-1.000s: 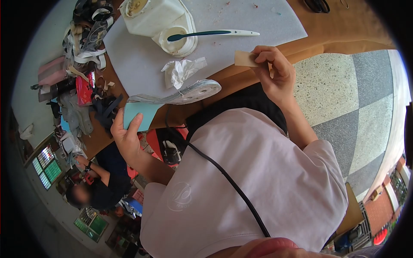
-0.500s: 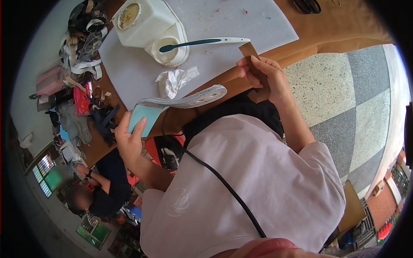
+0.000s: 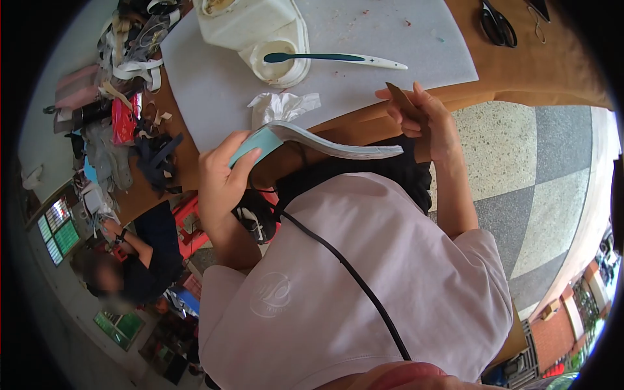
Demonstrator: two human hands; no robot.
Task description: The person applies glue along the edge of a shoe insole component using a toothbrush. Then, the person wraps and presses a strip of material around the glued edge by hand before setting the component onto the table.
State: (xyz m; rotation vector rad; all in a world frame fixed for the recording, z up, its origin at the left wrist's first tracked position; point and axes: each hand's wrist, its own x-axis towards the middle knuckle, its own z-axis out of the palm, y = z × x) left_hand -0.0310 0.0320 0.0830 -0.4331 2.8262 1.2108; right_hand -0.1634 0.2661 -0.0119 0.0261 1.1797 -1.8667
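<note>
My left hand (image 3: pixel 224 175) is closed on the light-blue end of a curved shoe insole (image 3: pixel 344 151). Its grey body stretches to the right, seen mostly edge-on, in front of my shirt and the table's edge. My right hand (image 3: pixel 432 123) pinches a folded brown strip (image 3: pixel 405 104), with part of it hidden behind the fingers. The strip and the insole are apart. Beyond the insole lies a crumpled white tissue (image 3: pixel 283 108). A dark green and white toothbrush-like brush (image 3: pixel 351 58) rests across the round opening of a white plastic pot (image 3: pixel 257 23).
The pot stands on a pale board (image 3: pixel 201 78) on a brown-covered table. Black scissors (image 3: pixel 498 26) lie at the far right. Straps and scraps (image 3: pixel 130 71) are heaped on the left, where another person (image 3: pixel 133 260) sits. A black cable (image 3: pixel 338 253) hangs across my shirt.
My left hand has moved right and upward, turning the insole from showing its face to nearly edge-on. The brown strip in my right hand has tilted. The whole view has shifted somewhat.
</note>
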